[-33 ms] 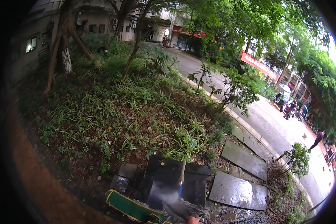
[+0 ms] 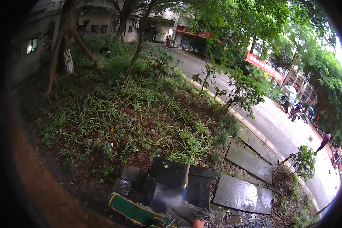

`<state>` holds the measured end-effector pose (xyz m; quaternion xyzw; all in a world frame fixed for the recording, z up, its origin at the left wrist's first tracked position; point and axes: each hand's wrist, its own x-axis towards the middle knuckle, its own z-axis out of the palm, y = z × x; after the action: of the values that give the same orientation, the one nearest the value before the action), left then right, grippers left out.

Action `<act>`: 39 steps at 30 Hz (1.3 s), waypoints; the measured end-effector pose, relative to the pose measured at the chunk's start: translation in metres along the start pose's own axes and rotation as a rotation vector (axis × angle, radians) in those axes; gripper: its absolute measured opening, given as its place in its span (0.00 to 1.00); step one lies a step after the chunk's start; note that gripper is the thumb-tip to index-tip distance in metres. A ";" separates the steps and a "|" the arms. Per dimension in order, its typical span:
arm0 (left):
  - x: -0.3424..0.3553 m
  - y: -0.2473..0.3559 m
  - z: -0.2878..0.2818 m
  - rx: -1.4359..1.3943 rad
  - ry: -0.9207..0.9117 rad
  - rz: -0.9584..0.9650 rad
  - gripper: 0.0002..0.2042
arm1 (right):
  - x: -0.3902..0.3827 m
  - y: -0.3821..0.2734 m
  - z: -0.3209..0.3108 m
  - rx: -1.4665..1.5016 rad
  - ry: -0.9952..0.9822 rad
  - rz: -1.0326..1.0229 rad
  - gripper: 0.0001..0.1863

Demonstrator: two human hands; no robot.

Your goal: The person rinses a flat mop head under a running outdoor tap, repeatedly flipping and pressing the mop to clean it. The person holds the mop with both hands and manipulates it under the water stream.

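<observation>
My right hand (image 2: pixel 197 223), at the lower edge, is closed on a grey, wet, shaggy mop pad (image 2: pixel 188 212) under a spray of water. Above it, an upright pipe (image 2: pixel 186 175) with a blue fitting (image 2: pixel 184 194) stands at the dark wet slab (image 2: pixel 163 167), and mist spreads leftward from near the fitting. A green, yellow-edged mop pad (image 2: pixel 135 209) lies to the left, with a dark metal part (image 2: pixel 157 222) on its right end. My left hand is not in view.
Wet paving slabs (image 2: pixel 241 193) lie to the right, beside small shrubs (image 2: pixel 303 163). A planted bed (image 2: pixel 110 114) with trees extends ahead. A kerb borders the road (image 2: pixel 277 129), where people with two-wheelers (image 2: pixel 295 110) and a person in dark purple (image 2: pixel 323 142) are seen.
</observation>
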<state>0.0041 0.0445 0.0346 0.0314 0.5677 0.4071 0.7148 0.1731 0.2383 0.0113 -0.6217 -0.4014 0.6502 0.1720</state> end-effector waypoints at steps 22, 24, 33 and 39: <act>-0.013 -0.016 0.002 0.020 0.048 0.019 0.09 | -0.020 0.012 -0.098 0.215 0.023 -0.167 0.13; -0.013 -0.017 0.004 0.031 0.049 0.029 0.09 | -0.030 0.008 -0.109 0.167 -0.028 -0.179 0.12; -0.025 -0.029 0.009 0.075 0.077 0.053 0.09 | -0.030 -0.024 -0.110 0.077 0.015 -0.197 0.10; -0.036 -0.039 0.018 0.095 0.085 0.026 0.09 | 0.040 0.007 -0.094 -0.214 -0.186 -0.329 0.08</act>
<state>0.0393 0.0035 0.0493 0.0554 0.6158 0.3900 0.6824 0.2576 0.2924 -0.0117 -0.5000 -0.5784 0.6216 0.1709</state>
